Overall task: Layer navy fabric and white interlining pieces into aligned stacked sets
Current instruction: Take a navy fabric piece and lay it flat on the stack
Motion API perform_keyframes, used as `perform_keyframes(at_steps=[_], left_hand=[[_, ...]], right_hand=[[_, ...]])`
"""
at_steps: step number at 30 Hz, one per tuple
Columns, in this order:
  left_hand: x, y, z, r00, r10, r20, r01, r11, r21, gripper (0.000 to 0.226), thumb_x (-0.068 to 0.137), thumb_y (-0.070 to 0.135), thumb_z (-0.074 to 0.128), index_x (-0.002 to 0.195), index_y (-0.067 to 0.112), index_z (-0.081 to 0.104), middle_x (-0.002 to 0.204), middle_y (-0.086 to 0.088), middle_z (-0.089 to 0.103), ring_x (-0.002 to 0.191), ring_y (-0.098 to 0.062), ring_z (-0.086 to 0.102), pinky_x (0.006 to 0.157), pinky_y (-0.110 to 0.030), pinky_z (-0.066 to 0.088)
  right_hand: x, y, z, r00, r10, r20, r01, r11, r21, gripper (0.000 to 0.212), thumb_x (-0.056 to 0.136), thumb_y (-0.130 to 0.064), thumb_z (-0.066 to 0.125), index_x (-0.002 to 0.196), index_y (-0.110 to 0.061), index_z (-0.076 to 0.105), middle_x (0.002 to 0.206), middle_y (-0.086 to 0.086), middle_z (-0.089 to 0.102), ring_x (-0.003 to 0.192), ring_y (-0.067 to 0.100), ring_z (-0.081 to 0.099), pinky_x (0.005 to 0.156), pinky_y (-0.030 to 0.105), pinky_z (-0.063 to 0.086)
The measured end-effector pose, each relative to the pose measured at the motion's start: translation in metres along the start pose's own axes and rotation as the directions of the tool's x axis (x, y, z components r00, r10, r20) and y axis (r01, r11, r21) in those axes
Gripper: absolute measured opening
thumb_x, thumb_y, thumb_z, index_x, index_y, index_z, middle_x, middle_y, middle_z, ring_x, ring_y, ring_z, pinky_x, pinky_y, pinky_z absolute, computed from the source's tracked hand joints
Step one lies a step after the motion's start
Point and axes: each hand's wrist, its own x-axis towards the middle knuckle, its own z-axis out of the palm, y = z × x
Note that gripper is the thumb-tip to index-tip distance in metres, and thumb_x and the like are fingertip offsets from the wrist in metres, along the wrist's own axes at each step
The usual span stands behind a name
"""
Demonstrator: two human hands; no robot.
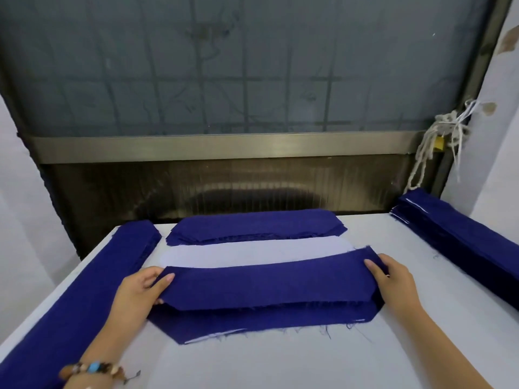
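A long navy fabric piece [266, 282] with angled ends is held flat just above a near stack of navy pieces [252, 321] that shows a sliver of white at its lower edge. My left hand [140, 287] pinches the piece's left end. At its right end, my right hand [393, 279] grips it, thumb on top. Behind it lies a white interlining stack [252, 252], and further back a second stack of navy pieces [255, 224].
The white table [280, 366] carries a long navy stack [84, 299] along its left edge and another navy stack [460, 234] along the right. A dark window frame [224, 147] stands behind the table, with tied string [443, 136] at its right.
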Motion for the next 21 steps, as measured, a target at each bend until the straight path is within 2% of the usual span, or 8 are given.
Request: perform_keyframes(at_steps=[2, 5, 8, 12, 16, 19, 21], left_hand=[[-0.0009, -0.0008, -0.0016, 1.000, -0.010, 0.021, 0.011, 1.000, -0.020, 0.007, 0.089, 0.014, 0.067, 0.083, 0.012, 0.071, 0.068, -0.008, 0.069, 0.052, -0.010, 0.054, 0.049, -0.017, 0.047], [-0.0007, -0.0031, -0.0037, 0.998, -0.039, 0.051, 0.040, 0.999, -0.023, 0.006, 0.088, 0.016, 0.068, 0.086, 0.011, 0.071, 0.077, -0.018, 0.069, 0.062, -0.021, 0.058, 0.054, -0.022, 0.049], [-0.0009, -0.0023, -0.0046, 0.997, -0.035, 0.069, 0.036, 0.999, -0.018, 0.004, 0.088, 0.011, 0.067, 0.087, 0.008, 0.070, 0.081, -0.018, 0.071, 0.064, -0.026, 0.059, 0.052, -0.021, 0.050], [-0.0027, -0.0009, -0.0057, 0.992, -0.014, 0.123, 0.000, 0.994, 0.108, 0.006, 0.089, 0.006, 0.066, 0.083, 0.007, 0.067, 0.075, -0.007, 0.073, 0.052, -0.015, 0.060, 0.048, -0.018, 0.050], [-0.0055, -0.0023, -0.0054, 0.979, -0.020, 0.203, -0.032, 0.968, 0.251, 0.010, 0.088, 0.004, 0.066, 0.080, 0.008, 0.064, 0.072, -0.005, 0.072, 0.053, -0.016, 0.061, 0.045, -0.020, 0.049], [-0.0096, -0.0003, -0.0029, 0.983, 0.029, 0.179, -0.087, 0.941, 0.328, 0.008, 0.084, 0.019, 0.073, 0.079, 0.019, 0.067, 0.075, 0.003, 0.072, 0.061, -0.008, 0.062, 0.051, -0.016, 0.048], [-0.0094, 0.0007, -0.0042, 0.987, 0.074, 0.143, -0.130, 0.891, 0.435, 0.016, 0.081, 0.033, 0.074, 0.074, 0.023, 0.064, 0.068, -0.001, 0.066, 0.059, -0.007, 0.053, 0.053, -0.015, 0.042]], right_hand=[[-0.0009, 0.0003, -0.0002, 1.000, -0.009, -0.008, 0.009, 1.000, 0.004, 0.012, 0.095, -0.020, 0.056, 0.085, -0.018, 0.062, 0.080, -0.005, 0.067, 0.076, 0.013, 0.059, 0.065, 0.029, 0.042], [-0.0026, 0.0015, -0.0012, 0.999, -0.030, -0.018, 0.030, 1.000, 0.000, 0.018, 0.097, -0.021, 0.053, 0.081, -0.021, 0.060, 0.075, -0.009, 0.065, 0.073, 0.010, 0.058, 0.063, 0.024, 0.041], [-0.0023, 0.0002, -0.0019, 1.000, -0.018, -0.021, 0.018, 1.000, -0.019, 0.022, 0.098, -0.018, 0.050, 0.078, -0.019, 0.058, 0.072, -0.007, 0.063, 0.071, 0.011, 0.056, 0.061, 0.023, 0.039], [-0.0028, 0.0018, -0.0044, 1.000, 0.030, -0.004, -0.030, 0.997, -0.073, 0.027, 0.099, -0.016, 0.047, 0.073, -0.013, 0.054, 0.068, 0.002, 0.060, 0.068, 0.024, 0.054, 0.061, 0.030, 0.039], [-0.0045, 0.0069, -0.0066, 0.992, 0.093, 0.086, -0.070, 0.968, -0.240, 0.026, 0.097, -0.020, 0.050, 0.071, -0.016, 0.055, 0.066, -0.001, 0.061, 0.065, 0.020, 0.055, 0.057, 0.027, 0.039], [-0.0054, 0.0068, -0.0061, 0.993, 0.095, 0.066, -0.078, 0.970, -0.229, 0.016, 0.092, -0.026, 0.057, 0.077, -0.021, 0.060, 0.071, -0.005, 0.064, 0.069, 0.016, 0.059, 0.061, 0.030, 0.045], [-0.0052, 0.0063, -0.0057, 0.994, 0.095, 0.045, -0.084, 0.976, -0.202, 0.012, 0.090, -0.032, 0.061, 0.080, -0.026, 0.061, 0.075, -0.006, 0.065, 0.073, 0.016, 0.061, 0.066, 0.033, 0.049]])
